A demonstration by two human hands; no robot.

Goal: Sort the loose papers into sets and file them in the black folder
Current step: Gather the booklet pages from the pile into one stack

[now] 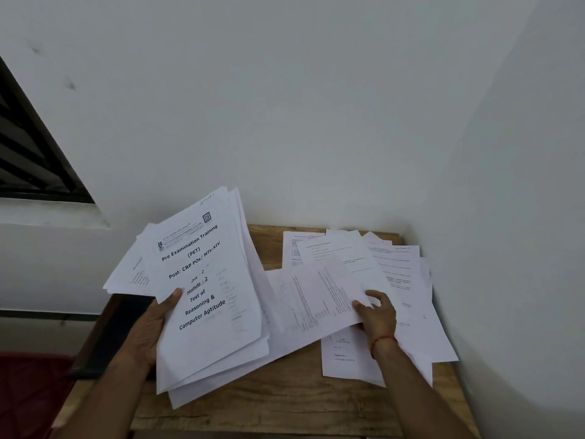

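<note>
My left hand (pixel 155 318) grips a thick stack of white papers (pixel 209 289), thumb on the top sheet titled "Pre Examination Training", held tilted above the left of the wooden table (pixel 285 403). My right hand (pixel 378 313) pinches the edge of a single printed sheet (pixel 313 299) lifted off the loose papers (pixel 399 280) spread over the table's right half. The black folder (pixel 117 331) lies at the table's left edge, partly hidden under my left hand and the stack.
White walls close in behind and to the right of the table, forming a corner. A dark window frame (pixel 34 153) is at the upper left. Something red (pixel 28 388) lies below the table's left side.
</note>
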